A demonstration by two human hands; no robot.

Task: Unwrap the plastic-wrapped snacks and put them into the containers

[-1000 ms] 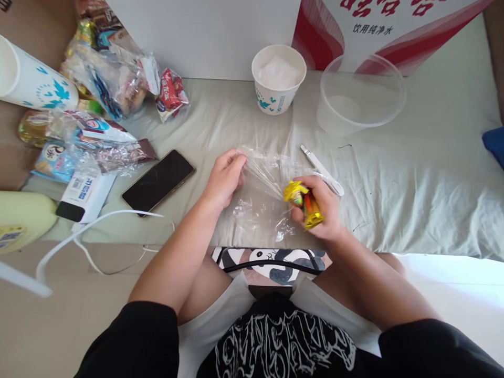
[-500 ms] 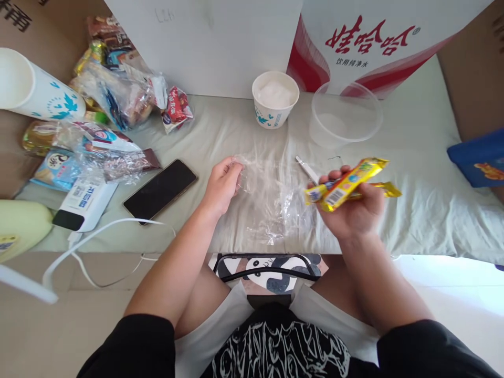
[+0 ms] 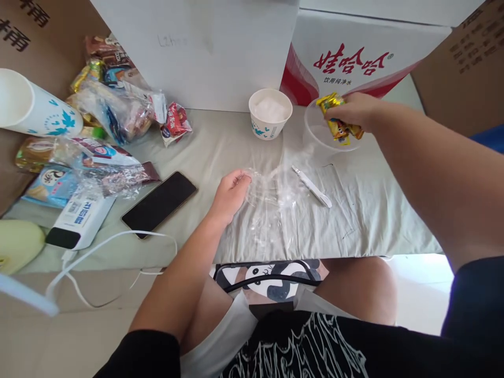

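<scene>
My right hand is stretched out over the clear plastic bowl at the back, closed around yellow-wrapped snack bars. My left hand rests on the grey cloth and pinches the edge of a crumpled clear plastic bag. A white pen-like tool lies just right of the bag. A white paper cup filled with something white stands left of the bowl.
A black phone lies left of my left hand. A pile of wrapped snacks, a power bank with a white cable and a tipped paper cup fill the left side. Cardboard boxes wall off the back.
My right hand lifted the yellow snack bars out of the plastic bag and carried them back and right, over the clear bowl. My left hand stayed on the bag.
</scene>
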